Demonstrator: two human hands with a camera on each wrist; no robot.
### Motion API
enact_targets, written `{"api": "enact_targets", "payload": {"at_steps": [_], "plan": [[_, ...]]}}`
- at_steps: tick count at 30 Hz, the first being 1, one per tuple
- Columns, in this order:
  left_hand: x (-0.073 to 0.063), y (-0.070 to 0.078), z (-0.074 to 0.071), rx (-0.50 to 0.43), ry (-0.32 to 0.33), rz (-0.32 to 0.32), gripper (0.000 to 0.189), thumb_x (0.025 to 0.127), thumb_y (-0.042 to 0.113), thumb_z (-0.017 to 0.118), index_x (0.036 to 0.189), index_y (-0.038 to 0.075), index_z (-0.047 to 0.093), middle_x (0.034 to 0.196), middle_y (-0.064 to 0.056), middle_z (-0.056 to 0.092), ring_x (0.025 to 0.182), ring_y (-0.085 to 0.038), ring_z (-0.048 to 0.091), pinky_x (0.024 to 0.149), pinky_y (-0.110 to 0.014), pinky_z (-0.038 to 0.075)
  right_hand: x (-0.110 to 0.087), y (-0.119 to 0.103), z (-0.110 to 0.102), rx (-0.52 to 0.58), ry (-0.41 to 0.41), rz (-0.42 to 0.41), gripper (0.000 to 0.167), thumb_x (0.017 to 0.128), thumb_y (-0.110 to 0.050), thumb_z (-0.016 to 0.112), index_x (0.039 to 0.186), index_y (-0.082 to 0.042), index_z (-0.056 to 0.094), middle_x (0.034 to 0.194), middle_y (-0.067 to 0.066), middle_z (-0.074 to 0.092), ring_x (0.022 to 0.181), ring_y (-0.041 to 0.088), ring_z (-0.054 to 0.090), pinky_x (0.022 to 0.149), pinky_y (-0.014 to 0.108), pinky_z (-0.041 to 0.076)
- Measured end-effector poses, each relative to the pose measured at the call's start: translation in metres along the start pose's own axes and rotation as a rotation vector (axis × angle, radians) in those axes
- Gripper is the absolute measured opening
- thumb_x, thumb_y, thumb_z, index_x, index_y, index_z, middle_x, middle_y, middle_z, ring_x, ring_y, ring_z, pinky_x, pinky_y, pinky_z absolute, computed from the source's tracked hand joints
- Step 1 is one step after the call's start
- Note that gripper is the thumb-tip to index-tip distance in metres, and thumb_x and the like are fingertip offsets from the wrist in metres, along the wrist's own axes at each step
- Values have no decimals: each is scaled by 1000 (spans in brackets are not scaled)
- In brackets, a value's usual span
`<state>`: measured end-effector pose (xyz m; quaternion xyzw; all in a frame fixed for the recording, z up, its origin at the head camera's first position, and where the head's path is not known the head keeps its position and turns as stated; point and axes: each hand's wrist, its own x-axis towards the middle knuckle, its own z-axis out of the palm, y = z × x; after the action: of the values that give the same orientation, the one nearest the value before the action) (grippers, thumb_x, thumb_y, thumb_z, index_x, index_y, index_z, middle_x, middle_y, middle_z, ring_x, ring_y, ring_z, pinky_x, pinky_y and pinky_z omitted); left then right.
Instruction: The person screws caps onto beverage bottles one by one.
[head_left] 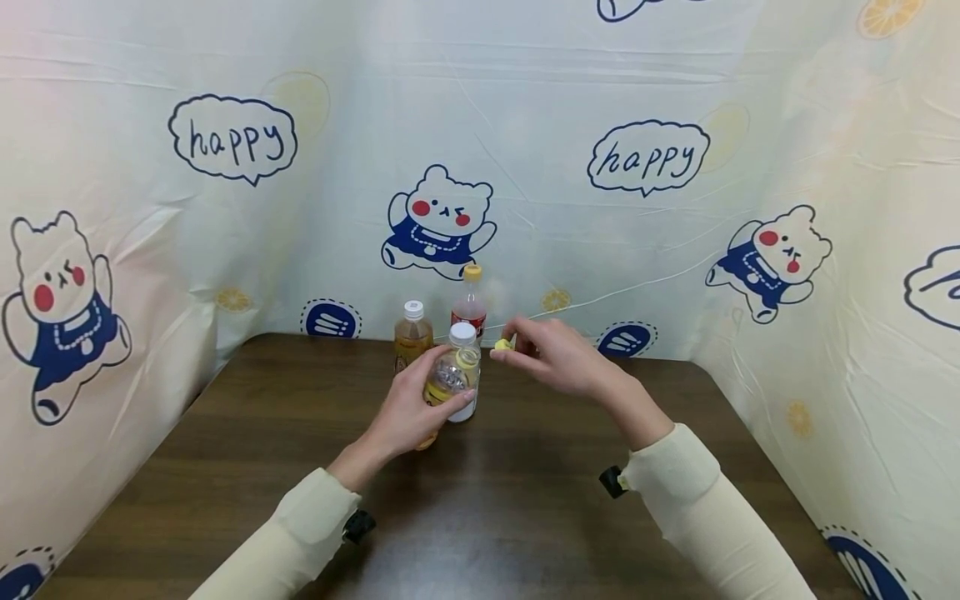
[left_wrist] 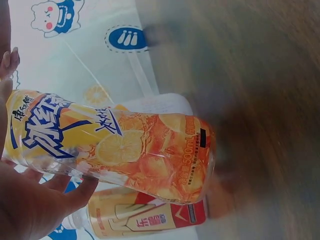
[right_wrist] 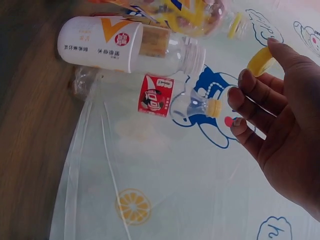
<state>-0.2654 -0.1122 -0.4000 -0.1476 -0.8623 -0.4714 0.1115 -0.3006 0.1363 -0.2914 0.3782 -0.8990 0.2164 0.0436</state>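
My left hand grips a clear iced tea bottle with a yellow and orange label printed with lemon slices. Its neck is uncapped, with a yellow ring around it. To the right of the bottle mouth, my right hand pinches a small yellow cap between thumb and fingers. The cap is apart from the bottle. Just behind the held bottle stands a white-capped bottle with a white label and an orange mark, partly hidden by it in the head view.
A red-labelled clear bottle with a yellow cap stands farther back. An amber bottle with a white cap is on the left. All are on the dark wooden table, with a printed curtain around its back and sides.
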Motion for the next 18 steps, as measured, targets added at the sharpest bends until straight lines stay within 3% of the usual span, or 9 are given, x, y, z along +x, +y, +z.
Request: {"api": "enact_targets", "payload": {"at_steps": [5, 10, 18], "plan": [[-1, 3, 6, 4, -19, 17, 74, 87, 56, 77, 148, 28, 46, 143, -1, 55, 126, -25, 57, 101, -55, 51, 1, -3, 0, 61, -3, -60, 26, 99, -37, 69, 118, -20, 63, 83, -7, 64, 73, 15, 59, 64, 31, 53], [-3, 5, 12, 7, -36, 37, 74, 86, 53, 78, 148, 27, 47, 139, 0, 57, 120, -23, 60, 97, -50, 55, 3, -4, -1, 133, -56, -113, 31, 97, -29, 73, 123, -16, 63, 92, -6, 66, 78, 14, 61, 69, 29, 57], [-5, 6, 18, 25, -47, 68, 72, 87, 51, 79, 147, 25, 48, 137, 1, 58, 119, -21, 60, 96, -48, 56, 2, -4, -1, 130, -122, -129, 31, 95, -29, 75, 122, -16, 65, 94, -5, 66, 79, 14, 60, 71, 30, 56]]}}
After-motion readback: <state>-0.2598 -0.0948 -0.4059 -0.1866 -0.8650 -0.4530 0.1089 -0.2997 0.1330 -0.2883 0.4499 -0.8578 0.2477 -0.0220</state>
